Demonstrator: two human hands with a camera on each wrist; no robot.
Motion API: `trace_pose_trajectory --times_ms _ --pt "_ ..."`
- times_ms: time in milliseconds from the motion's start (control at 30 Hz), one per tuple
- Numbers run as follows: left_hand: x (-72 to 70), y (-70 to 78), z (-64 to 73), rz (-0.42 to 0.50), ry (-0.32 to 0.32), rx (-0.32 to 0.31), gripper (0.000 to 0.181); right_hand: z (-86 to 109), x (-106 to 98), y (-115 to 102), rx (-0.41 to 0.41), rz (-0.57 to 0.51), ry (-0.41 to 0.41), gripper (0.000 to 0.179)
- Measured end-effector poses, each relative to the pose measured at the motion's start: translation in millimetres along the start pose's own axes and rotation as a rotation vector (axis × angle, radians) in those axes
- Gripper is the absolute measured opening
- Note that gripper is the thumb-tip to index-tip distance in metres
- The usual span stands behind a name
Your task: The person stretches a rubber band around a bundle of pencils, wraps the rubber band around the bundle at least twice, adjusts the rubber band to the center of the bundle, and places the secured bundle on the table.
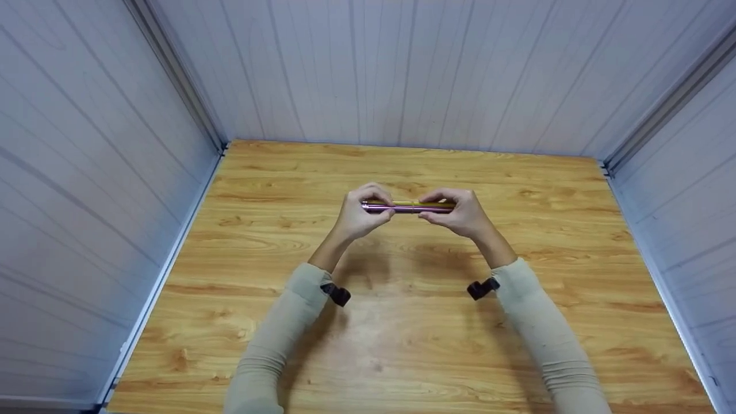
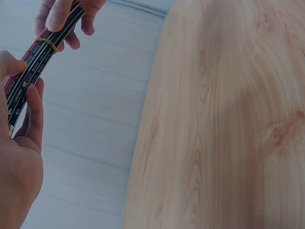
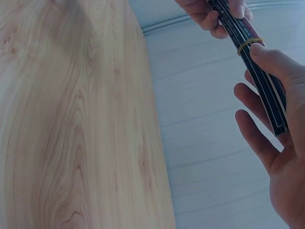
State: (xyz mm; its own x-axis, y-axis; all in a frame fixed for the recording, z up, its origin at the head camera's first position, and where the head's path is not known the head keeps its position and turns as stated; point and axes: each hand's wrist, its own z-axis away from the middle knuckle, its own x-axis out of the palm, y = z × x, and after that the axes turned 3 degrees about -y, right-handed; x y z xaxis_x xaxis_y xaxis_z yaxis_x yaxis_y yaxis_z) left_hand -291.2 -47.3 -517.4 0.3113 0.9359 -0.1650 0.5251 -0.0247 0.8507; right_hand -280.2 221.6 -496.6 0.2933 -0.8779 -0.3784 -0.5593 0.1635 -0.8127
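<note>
Both hands hold up a bundle of pencils [image 1: 406, 208] above the table, lying crosswise in the head view. In the left wrist view the pencils [image 2: 29, 76] are dark with white lettering, and one side is red. A yellowish rubber band [image 3: 249, 45] circles the bundle near its middle, between the hands. My left hand [image 1: 363, 211] pinches the left end between thumb and fingers. Toward the right end, my right hand [image 1: 458, 211] grips it, its thumb [image 3: 267, 57] by the band in the right wrist view. The side facing the palms is partly hidden.
Below the hands lies a wood-grain table [image 1: 402, 345]. White panelled walls stand at the back [image 1: 379, 69], left [image 1: 75, 201] and right [image 1: 690, 218]. A small black camera [image 1: 339, 295] is strapped at the left wrist, another camera [image 1: 478, 289] at the right.
</note>
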Motion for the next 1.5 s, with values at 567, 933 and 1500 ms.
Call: trace_pose_trajectory --times_ms 567,933,1500 --pt "9.9 -2.2 1.2 -0.018 0.002 0.026 0.007 -8.2 11.6 2.1 -0.169 0.103 -0.006 0.021" --pt "7.6 -4.9 5.3 -0.001 -0.009 0.004 0.007 -6.6 11.5 6.1 -0.236 0.154 -0.027 0.025" --pt "8.7 -3.7 3.5 0.031 0.028 0.01 0.007 -11.4 12.3 0.8 -0.243 0.194 -0.02 0.023"
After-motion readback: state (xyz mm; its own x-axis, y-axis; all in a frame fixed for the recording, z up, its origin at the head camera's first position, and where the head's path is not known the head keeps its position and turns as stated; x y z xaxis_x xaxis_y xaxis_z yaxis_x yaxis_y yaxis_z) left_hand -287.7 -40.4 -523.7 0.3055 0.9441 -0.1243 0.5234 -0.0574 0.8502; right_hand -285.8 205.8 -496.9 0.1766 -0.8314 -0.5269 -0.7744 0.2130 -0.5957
